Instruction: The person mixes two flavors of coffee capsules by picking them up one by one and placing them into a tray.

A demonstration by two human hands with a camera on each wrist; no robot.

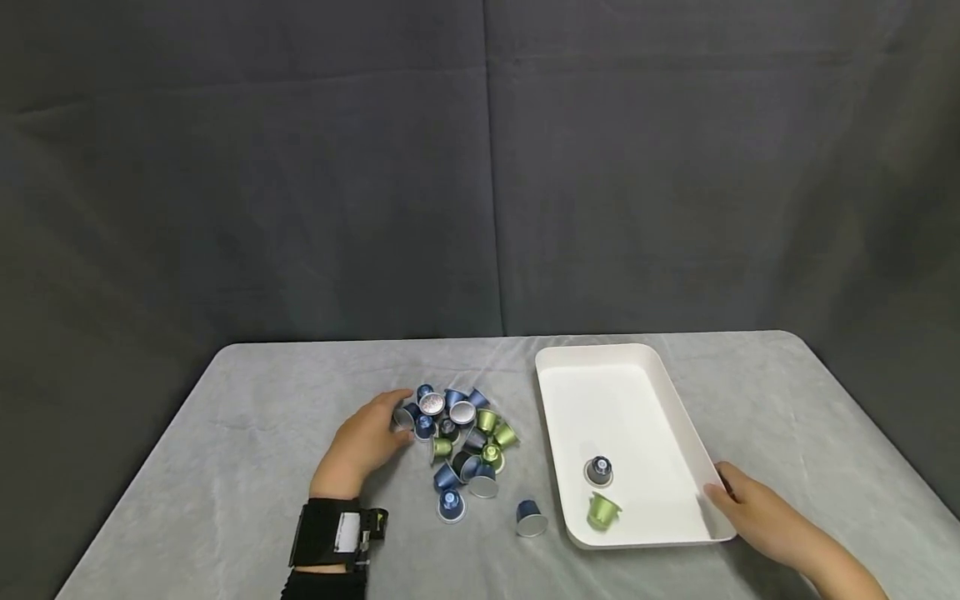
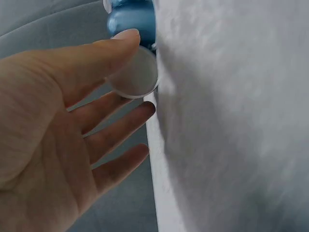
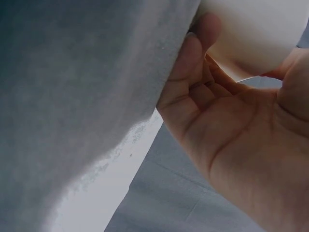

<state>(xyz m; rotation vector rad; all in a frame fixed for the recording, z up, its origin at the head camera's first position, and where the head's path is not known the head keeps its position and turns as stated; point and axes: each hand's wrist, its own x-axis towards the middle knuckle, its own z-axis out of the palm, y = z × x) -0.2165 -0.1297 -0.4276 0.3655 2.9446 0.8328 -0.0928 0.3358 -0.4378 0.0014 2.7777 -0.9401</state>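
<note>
First, the left hand (image 1: 369,437) spreads thumb and fingers around a blue capsule (image 1: 403,418) at the pile's (image 1: 476,440) left edge, seemingly ungripped, though contact is unclear. It should be light, slick, easily dented; pinch its sides. Lid faces near-left, axis slanting away rightward. Rightmost, the right hand (image 1: 761,515) grips the white tray's (image 1: 611,400) near-right edge; its long axis runs away.

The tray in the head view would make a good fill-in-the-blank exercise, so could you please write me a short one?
1. The tray is coloured ____.
2. The number of capsules lying in it is ____.
3. Of those capsules, the one nearer the person is coloured ____.
4. The hand gripping the tray's rim is the person's ____ one.

Missing words: white; two; green; right.
</note>
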